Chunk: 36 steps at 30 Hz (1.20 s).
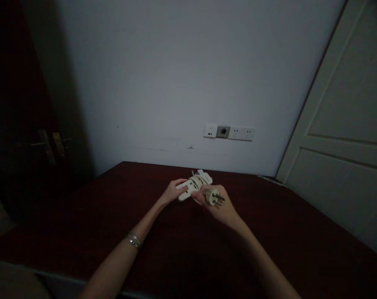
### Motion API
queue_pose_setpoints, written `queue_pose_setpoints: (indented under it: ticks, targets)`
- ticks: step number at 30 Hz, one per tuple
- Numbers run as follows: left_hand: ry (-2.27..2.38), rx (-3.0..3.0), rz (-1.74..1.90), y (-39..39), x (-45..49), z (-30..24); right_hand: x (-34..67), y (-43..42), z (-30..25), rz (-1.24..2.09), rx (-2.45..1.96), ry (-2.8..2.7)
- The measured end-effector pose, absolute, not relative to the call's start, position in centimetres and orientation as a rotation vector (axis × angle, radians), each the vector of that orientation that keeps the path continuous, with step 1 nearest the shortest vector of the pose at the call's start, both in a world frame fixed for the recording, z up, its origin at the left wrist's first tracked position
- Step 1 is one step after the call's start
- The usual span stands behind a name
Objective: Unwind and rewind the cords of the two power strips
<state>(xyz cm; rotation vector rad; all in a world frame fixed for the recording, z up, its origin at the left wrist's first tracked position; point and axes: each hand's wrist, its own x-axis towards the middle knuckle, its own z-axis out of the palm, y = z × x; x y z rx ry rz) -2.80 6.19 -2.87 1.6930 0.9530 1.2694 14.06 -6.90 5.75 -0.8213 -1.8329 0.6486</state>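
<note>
Dark red tabletop [107,203] lies under the cord-wrapped power strip [192,185]; left hand [173,192] grips its near end, right hand [224,211] clasps the plug [212,197] beside it; wall sockets [240,133] sit beyond it.

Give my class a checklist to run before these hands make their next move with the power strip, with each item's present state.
1. Left hand holding the power strip: ok, at one end.
2. Plug in the right hand: ok, prongs exposed.
3. Cord wound around the strip: ok, loops visible.
4. Loops tight: cannot tell, too small.
5. Wall sockets free of plugs: ok.
6. Bright lighting: not ok, the scene is dim.
</note>
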Motion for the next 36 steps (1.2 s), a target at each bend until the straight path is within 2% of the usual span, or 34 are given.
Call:
queue_pose_setpoints:
  ticks: [5,10,13,24,31,36]
  targets:
    - [0.741,2.039,0.945,4.4,-2.6,-1.0,14.6,-6.3,9.8,0.809,-0.749,-1.663]
    - [0.553,2.114,0.523,2.5,-2.4,0.4,16.4,-3.9,11.0,1.481,-0.413,-1.425]
    - [0.474,2.057,0.387,1.7,-2.1,0.8,17.6,-2.4,10.4,1.662,-0.361,-1.285]
    - [0.445,1.763,0.612,2.2,-2.9,0.8,20.5,1.3,5.3,1.762,-0.198,-0.712]
    - [0.494,1.787,0.439,2.1,-2.6,0.4,18.4,3.0,3.9,1.856,-0.281,-0.753]
    - [0.47,1.688,0.574,2.3,-2.8,0.6,18.6,4.3,1.5,1.863,-0.299,-0.759]
